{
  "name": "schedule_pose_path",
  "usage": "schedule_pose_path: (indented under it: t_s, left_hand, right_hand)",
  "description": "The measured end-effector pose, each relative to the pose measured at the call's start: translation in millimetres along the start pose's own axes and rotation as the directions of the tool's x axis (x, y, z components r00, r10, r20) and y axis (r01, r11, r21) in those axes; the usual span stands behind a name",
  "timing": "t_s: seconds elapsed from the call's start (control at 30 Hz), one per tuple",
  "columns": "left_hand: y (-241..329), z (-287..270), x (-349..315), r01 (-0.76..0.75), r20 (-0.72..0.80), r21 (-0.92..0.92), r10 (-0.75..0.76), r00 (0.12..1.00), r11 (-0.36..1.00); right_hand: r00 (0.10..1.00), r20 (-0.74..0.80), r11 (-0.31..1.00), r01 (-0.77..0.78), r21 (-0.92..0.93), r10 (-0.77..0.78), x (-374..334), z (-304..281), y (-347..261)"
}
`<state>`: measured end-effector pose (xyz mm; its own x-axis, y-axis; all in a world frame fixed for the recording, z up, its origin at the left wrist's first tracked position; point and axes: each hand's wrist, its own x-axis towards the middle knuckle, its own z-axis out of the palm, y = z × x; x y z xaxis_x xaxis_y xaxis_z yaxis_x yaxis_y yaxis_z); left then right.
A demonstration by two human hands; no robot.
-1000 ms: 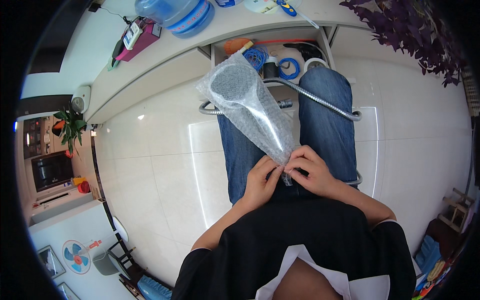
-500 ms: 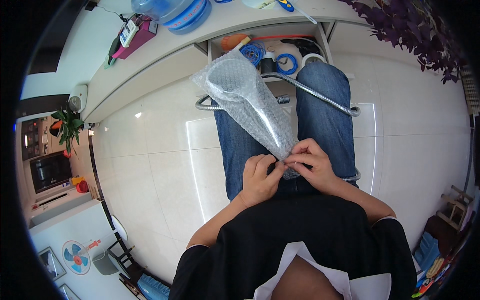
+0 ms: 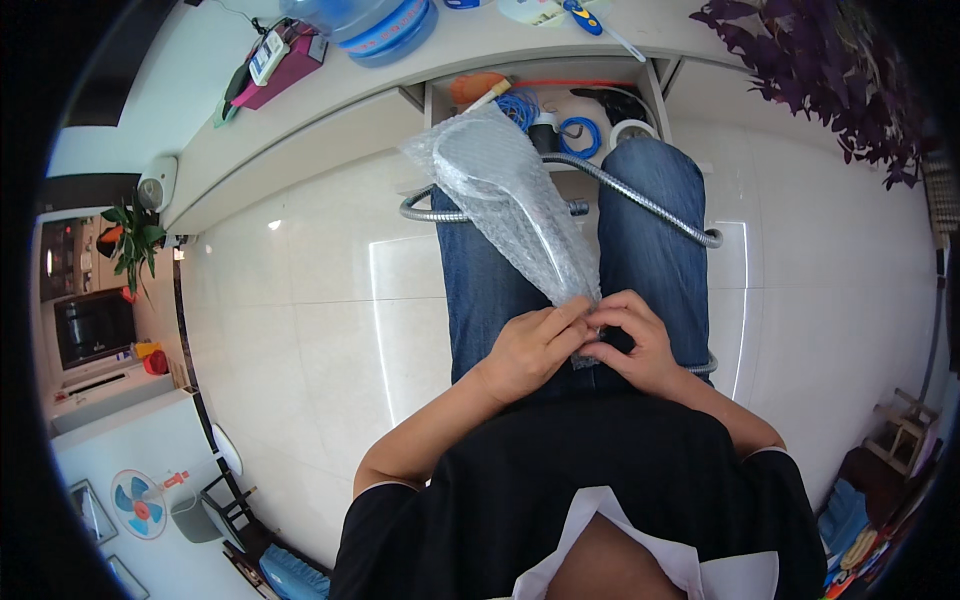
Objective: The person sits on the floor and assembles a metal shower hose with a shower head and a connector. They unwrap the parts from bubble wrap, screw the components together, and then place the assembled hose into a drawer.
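Observation:
A shower head in a bubble wrap bag [image 3: 510, 195] lies slanting over my lap, its round head toward the drawer and its handle toward me. My left hand [image 3: 540, 348] is closed on the near end of the bag, thumb and fingers bent over the plastic. Right beside it, my right hand [image 3: 635, 340] pinches the same end between curled fingers and thumb. What exactly the fingertips grip is partly hidden. A flexible metal shower hose [image 3: 640, 192] loops across my thighs, passing under the bag, and one end fitting [image 3: 578, 207] shows between my knees.
Beyond my knees an open drawer [image 3: 660, 110] holds blue coiled cable [image 3: 580, 138], an orange object [image 3: 478, 86] and a white roll [image 3: 630, 132]. On the cabinet top stand a large water bottle [image 3: 385, 30] and a magenta box [image 3: 285, 70]. A purple-leaved plant [image 3: 820, 70] hangs at the upper right.
My left hand has moved slightly right and up along the bag's end, closer to my right hand. The right fingers have shifted their pinch. The whole view has shifted a little.

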<state>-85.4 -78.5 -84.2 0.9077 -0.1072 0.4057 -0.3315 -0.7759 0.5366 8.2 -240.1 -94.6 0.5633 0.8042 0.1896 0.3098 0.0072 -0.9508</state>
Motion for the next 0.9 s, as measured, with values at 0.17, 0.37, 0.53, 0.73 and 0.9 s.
schedule_pose_path:
  t_s: [0.17,0.37,0.53,0.73,0.9]
  left_hand:
    - [1,-1,-3,0.059,-0.013,-0.096,-0.061,0.998,0.994]
    - [3,0,-9,0.137,0.05,-0.138,-0.131,0.99,0.981]
    - [9,5,-19,0.243,0.02,-0.191,-0.243,0.97,0.951]
    - [10,25,-40,0.341,-0.193,-0.553,-0.515,0.835,0.76]
    - [9,22,-30,0.446,0.155,-0.844,-0.659,0.735,0.299]
  right_hand:
    - [1.0,-0.004,0.998,-0.002,-0.065,0.002,2,5,-1]
    - [0.998,-0.004,0.988,-0.059,-0.142,0.059,6,12,-5]
    - [0.998,-0.025,0.967,0.056,-0.25,-0.065,8,13,-6]
    - [0.999,-0.052,0.983,0.005,-0.181,-0.014,8,10,-7]
    - [0.989,-0.133,0.994,-0.076,-0.077,0.065,8,-1,-7]
